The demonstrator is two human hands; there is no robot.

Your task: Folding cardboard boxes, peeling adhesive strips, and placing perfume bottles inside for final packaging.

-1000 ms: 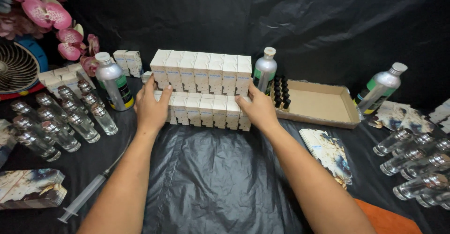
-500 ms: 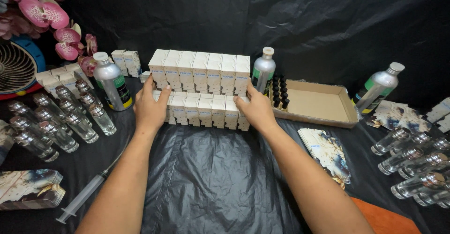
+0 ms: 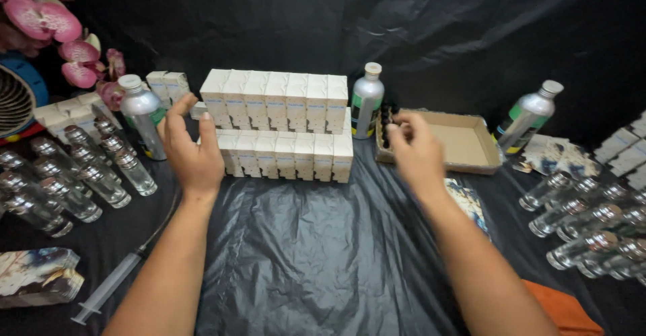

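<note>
Head view. Bench covered in black plastic sheeting point(image 3: 303, 255).

- Small white cartons point(image 3: 279, 124): two tiers, upper row set back on the lower, standing upright at centre of the bench, touching one another edge to edge.
- Left hand point(image 3: 192, 151): raised just beside the left end of the carton rows, fingers spread, grip open and holding nothing; whether the fingertips touch the end carton cannot be told.
- Right hand point(image 3: 417, 151): well clear of the cartons' right end, over the near-left corner of the shallow cardboard tray point(image 3: 464, 144); fingers loosely curled, grip empty.
- Silver bottle with a pale cap point(image 3: 367, 100): upright between carton rows and tray.
- Second silver bottle point(image 3: 142, 115): upright, left of the left hand.
- Third silver bottle point(image 3: 528, 115): leaning, right of the tray.
- Clear glass vials point(image 3: 74, 174): lying in rows, far left; more vials point(image 3: 592, 221) far right.
- Syringe point(image 3: 114, 283): flat on the sheeting, near the left forearm.
- Pink artificial flowers point(image 3: 50, 23): upper left corner.
</note>
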